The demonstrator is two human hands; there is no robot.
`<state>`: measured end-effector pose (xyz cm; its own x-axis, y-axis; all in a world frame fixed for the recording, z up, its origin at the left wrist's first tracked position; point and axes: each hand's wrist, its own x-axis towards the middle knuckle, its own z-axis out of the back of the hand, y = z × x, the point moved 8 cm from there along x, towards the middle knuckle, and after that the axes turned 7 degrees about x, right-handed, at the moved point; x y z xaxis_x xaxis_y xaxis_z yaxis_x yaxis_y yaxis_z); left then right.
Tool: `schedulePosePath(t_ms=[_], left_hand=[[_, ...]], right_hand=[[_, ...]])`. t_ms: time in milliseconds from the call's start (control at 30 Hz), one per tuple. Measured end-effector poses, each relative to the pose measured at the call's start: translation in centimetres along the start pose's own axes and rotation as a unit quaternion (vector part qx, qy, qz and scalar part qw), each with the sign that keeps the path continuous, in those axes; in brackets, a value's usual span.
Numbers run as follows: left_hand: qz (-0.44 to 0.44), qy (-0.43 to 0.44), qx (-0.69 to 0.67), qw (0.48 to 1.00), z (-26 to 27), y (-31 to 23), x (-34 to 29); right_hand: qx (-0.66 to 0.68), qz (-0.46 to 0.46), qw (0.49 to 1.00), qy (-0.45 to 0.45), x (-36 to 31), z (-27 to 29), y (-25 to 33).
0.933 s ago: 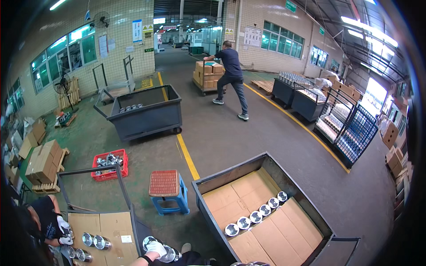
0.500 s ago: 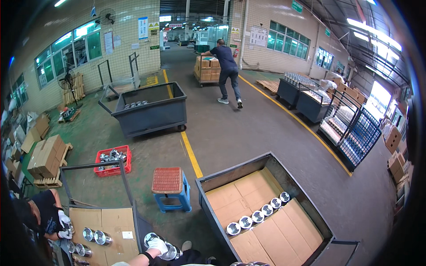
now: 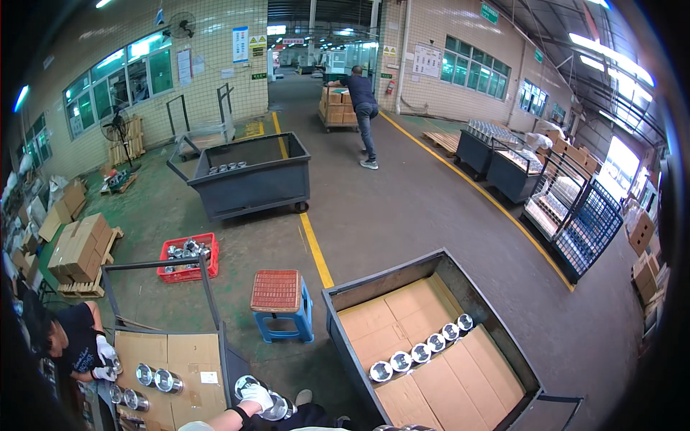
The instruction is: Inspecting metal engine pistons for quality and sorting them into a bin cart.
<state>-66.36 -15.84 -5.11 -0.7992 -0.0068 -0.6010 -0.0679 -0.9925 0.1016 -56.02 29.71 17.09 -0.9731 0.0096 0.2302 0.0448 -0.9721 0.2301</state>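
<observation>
My left hand (image 3: 256, 394), in a white glove with a black band at the wrist, is closed over shiny metal pistons (image 3: 281, 409) in a short row at the lower edge. Its fingertips are partly hidden among them. My right hand is out of view. To the right, a grey metal cart (image 3: 332, 310) lined with cardboard (image 3: 395, 302) holds a slanting row of several pistons (image 3: 420, 353). More pistons (image 3: 415, 428) show at the bottom edge. On my left, a cardboard-topped cart (image 3: 183, 352) carries several pistons (image 3: 168, 381).
Beside the left cart a co-worker's gloved hands (image 3: 106, 359) handle a piston. A blue stool (image 3: 280, 305) with a red woven seat stands between the carts. Behind are a red crate (image 3: 188, 273) of metal parts and another grey cart (image 3: 251, 188). Someone (image 3: 361, 108) pushes boxes (image 3: 336, 111) farther off.
The person with the boxes has taken a step and is slightly farther away. The co-worker's hands have shifted a little. My view has tilted slightly; my left hand stays on the pistons.
</observation>
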Motion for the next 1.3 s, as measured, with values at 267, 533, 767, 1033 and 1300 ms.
schedulePosePath(t_ms=[267,533,767,1033,1300], left_hand=[[-0.042,-0.005,0.056,0.998,-4.6,-0.1,2.6],[0.018,0.035,-0.007,0.999,-2.9,0.3,1.6],[0.024,-0.036,-0.015,0.999,2.0,-0.7,-1.1],[0.019,0.006,-0.031,0.999,1.8,-0.8,-1.4],[0.035,0.019,-0.026,0.999,0.6,-0.4,-1.3]], right_hand=[[0.079,-0.039,0.996,-0.035,-1.4,-1.9,-2.5],[0.116,-0.104,0.988,-0.015,0.1,1.3,-0.6],[0.175,-0.203,0.962,-0.043,-0.9,-0.9,-3.4],[0.144,-0.107,0.981,-0.073,-1.5,-0.7,-2.9],[0.076,-0.027,0.994,-0.073,-2.8,-3.0,-3.8]])
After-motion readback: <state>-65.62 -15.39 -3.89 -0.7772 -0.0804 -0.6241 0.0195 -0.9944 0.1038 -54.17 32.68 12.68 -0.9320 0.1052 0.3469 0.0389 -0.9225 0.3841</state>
